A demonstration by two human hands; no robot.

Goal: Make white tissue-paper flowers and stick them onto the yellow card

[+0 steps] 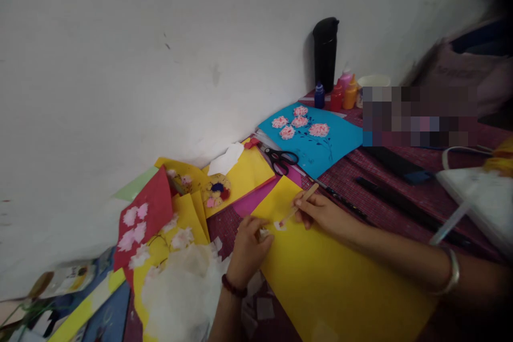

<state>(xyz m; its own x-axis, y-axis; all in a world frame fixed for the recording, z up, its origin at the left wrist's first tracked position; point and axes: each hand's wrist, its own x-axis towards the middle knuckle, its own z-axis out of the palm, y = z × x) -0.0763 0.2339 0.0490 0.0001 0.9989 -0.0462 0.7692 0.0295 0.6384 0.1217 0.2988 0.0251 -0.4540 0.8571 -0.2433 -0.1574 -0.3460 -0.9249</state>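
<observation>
My right hand [310, 211] grips a wooden craft stick [308, 194] slanting down to the left. Its lower tip meets a small white patch with a reddish spot [279, 225] on a yellow sheet of paper [340, 278]. Close by on the left, the thumb and fingers of my left hand [249, 240] are pinched around a small whitish bit of tissue paper [263, 233], partly covered by the fingers. This hand rests at the sheet's left edge. Small white paper squares [265, 309] lie below my left wrist.
A blue sheet with pink-white flowers [310, 139], scissors [280, 159] and paint bottles [336, 96] lie or stand beyond. A black flask [325, 56] stands against the wall. Decorated red paper [146, 208] and crumpled white tissue [180, 294] are on the left.
</observation>
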